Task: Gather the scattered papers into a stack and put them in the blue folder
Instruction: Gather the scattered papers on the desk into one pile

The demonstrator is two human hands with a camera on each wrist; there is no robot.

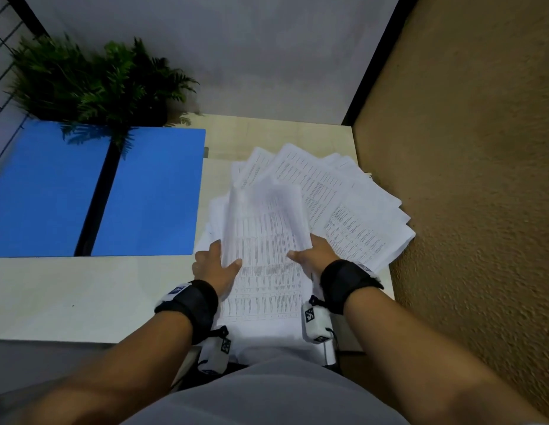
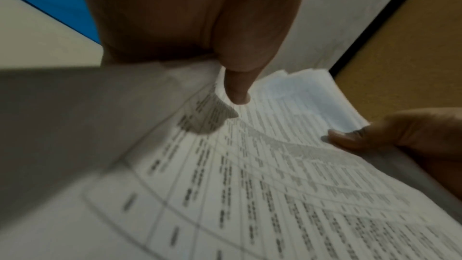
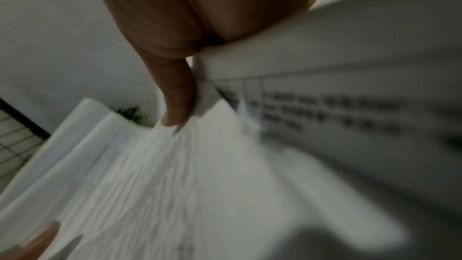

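**Both hands gripping a sheaf of papers**

The left hand [image 1: 212,269] and right hand [image 1: 313,252] are pinching opposite edges of a sheaf of papers [image 1: 265,240] above fanned sheets [image 1: 343,204] lying on the bench [image 1: 67,296]. The blue folder [image 1: 150,194] is lying open at the left.
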